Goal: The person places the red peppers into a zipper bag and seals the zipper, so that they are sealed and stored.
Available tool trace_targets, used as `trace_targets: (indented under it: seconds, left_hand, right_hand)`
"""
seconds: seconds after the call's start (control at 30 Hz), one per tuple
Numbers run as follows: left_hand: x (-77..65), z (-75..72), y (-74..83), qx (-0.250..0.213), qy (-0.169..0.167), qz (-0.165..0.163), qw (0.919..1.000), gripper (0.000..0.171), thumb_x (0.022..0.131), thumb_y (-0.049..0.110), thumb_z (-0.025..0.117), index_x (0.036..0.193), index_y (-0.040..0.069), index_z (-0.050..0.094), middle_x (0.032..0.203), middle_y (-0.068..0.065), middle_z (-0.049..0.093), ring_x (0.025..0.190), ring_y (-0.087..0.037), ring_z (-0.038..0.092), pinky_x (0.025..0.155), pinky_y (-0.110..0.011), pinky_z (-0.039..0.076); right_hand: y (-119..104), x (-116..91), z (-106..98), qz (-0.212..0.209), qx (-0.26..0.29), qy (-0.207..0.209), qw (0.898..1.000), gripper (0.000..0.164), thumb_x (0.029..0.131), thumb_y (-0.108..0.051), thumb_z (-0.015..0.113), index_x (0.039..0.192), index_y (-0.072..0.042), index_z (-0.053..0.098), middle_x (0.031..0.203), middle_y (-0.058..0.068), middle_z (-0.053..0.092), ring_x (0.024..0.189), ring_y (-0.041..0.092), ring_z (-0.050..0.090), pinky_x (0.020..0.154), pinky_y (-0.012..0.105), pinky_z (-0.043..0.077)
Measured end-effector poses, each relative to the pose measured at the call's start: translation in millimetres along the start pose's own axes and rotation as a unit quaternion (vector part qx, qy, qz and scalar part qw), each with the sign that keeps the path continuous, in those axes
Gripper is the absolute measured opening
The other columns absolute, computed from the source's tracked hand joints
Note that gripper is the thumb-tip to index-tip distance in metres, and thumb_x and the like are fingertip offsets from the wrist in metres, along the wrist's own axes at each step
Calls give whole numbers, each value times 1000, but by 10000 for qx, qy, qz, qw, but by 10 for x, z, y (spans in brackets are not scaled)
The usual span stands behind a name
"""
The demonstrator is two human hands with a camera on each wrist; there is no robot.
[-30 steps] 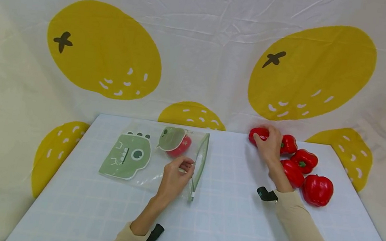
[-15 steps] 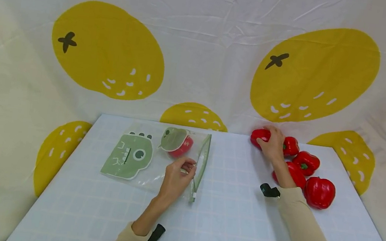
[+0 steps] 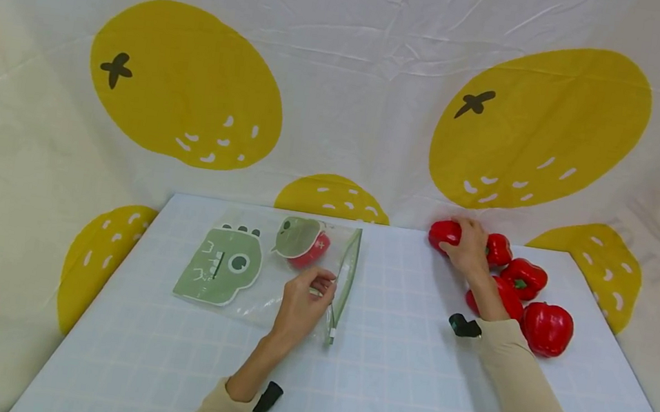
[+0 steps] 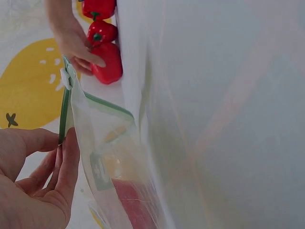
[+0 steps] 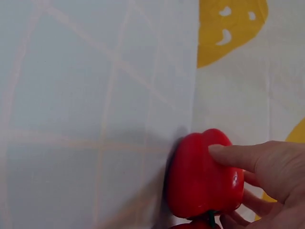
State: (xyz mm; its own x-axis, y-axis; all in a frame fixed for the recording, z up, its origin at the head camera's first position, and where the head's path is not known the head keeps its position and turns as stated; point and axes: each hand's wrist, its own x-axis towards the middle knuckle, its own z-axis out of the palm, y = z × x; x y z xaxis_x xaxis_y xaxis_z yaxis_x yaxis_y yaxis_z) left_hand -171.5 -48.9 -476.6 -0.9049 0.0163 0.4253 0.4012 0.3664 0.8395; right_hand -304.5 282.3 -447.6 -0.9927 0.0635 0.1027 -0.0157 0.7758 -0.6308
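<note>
Little has moved: left hand [image 3: 302,303] pinches a filmy bag [image 3: 270,278], right hand [image 3: 468,248] a glossy, lobed pepper [image 5: 201,176].

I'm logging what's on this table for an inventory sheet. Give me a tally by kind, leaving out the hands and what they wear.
Red peppers: 5 (one in the right hand)
Clear zip bag with green prints: 1 (edge pinched by the left hand)
Total: 6
</note>
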Motion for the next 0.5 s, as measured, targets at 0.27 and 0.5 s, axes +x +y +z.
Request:
trace_targets:
  seconds: [0.27, 0.5]
  left_hand:
    - [0, -6, 8, 49, -36, -32, 10000, 9, 89, -3, 73, 97, 0, 71, 85, -8, 71, 75, -20, 69, 66, -26, 60]
    - [-4, -9, 17, 35, -67, -38, 10000, 9, 89, -2, 73, 98, 0, 71, 86, -8, 71, 75, -20, 69, 66, -25, 60]
  right_hand:
    - [-13, -94, -18, -14, -92, 65, 9999, 77, 88, -8, 78, 153, -1, 38, 152, 27, 34, 140, 48, 31, 105, 69, 41]
    - [-15, -179, -8, -110, 2, 80, 9999, 77, 90, -14, 78, 154, -3, 37, 151, 26, 36, 138, 46, 33, 103, 69, 44]
